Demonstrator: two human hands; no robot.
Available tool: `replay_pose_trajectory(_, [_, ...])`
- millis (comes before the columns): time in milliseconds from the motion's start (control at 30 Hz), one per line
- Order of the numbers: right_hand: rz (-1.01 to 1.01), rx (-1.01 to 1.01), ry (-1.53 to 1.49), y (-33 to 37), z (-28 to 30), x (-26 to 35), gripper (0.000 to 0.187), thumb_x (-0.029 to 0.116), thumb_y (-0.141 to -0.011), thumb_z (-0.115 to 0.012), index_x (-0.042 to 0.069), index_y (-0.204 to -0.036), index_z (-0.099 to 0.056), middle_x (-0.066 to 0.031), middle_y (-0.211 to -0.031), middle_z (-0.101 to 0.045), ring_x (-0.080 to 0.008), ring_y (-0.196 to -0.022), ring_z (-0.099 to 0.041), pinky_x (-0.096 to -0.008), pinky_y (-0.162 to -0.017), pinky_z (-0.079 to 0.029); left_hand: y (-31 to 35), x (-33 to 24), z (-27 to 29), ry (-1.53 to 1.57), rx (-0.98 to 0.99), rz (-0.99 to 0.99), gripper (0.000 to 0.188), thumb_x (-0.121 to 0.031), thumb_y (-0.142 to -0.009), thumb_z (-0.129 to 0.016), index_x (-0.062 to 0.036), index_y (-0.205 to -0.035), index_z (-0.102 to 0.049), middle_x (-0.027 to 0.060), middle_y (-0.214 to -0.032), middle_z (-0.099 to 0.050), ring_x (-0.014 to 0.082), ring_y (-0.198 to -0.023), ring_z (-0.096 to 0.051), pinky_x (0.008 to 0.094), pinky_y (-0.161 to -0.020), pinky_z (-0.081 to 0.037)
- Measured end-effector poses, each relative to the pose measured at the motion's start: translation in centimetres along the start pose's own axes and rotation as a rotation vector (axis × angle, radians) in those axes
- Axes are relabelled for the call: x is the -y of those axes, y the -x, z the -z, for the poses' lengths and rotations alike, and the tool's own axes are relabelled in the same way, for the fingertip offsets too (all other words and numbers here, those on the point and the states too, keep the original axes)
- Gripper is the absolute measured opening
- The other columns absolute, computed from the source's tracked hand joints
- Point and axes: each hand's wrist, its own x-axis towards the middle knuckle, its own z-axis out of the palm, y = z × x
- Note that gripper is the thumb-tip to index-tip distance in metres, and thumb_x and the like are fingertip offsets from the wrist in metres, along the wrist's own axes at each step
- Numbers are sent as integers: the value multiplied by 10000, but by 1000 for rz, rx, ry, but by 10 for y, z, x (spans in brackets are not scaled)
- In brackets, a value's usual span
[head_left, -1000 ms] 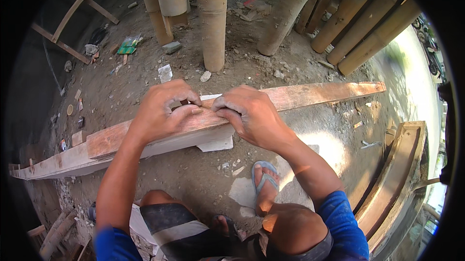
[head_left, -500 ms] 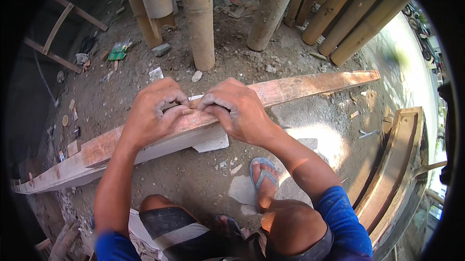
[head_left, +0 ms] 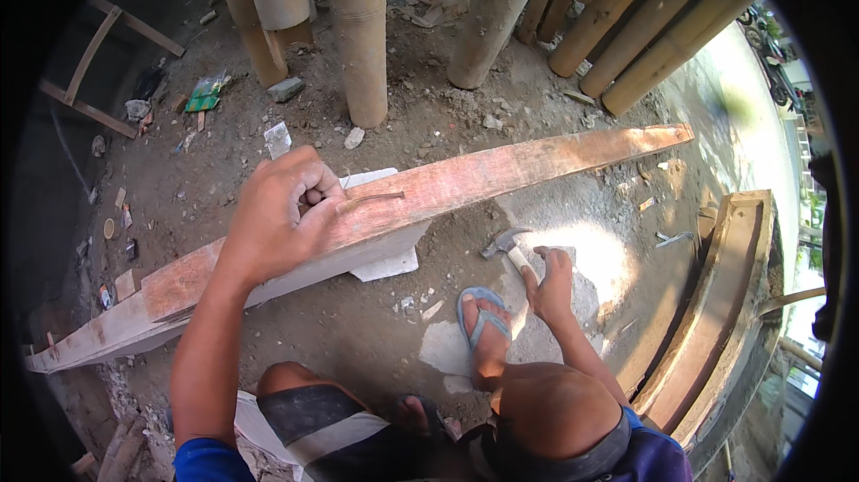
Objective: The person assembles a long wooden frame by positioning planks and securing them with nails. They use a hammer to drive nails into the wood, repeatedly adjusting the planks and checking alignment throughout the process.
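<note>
A long wooden plank (head_left: 465, 173) with a reddish-brown top face and a pale side slants across in front of me. On its top, my left hand (head_left: 291, 209) is closed in a pinch, with a thin rust-brown nail (head_left: 386, 196) reaching out to the right from the fingertips. The fingers hide the nail's other end. Low to the ground on the right, beside my sandalled foot (head_left: 488, 325), my right hand (head_left: 552, 288) is curled at the pale handle of a claw hammer (head_left: 506, 242). The hammer's metal head points away from me.
Thick bamboo poles (head_left: 356, 43) stand beyond the plank. A white flat piece (head_left: 386, 265) sticks out under it. At the right lies a wooden trough-like frame (head_left: 716, 321), and a small wooden frame (head_left: 94, 57) lies far left. Rubble and a green packet (head_left: 204, 94) litter the ground.
My right hand has left the plank and moved down to the hammer on the right. My left hand stays pinched on the plank, and the nail and hammer now show.
</note>
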Motion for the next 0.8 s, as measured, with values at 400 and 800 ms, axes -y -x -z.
replay_pose_trajectory(400, [-260, 487, -22, 51, -15, -81, 349, 186, -942, -738, 4, -1162, -537, -167, -956, -628, -332, -840, -646, -455, -761, -552, 0, -4, 0, -24, 30, 14, 124, -75, -812, -715, -27, -826, -602, 79, -813, -553, 232, -746, -541, 356, -740, -454])
replay_pose_trajectory(800, [-246, 226, -546, 48, 126, 58, 343, 186, -1035, -657, -27, -1282, -551, -72, -780, -636, -130, -588, -623, -302, -556, -510, 1, -1, 1, 1, -8, -46, 110, -57, -819, -730, 1, -858, -645, 142, -807, -604, 304, -714, -619, 400, -677, -485])
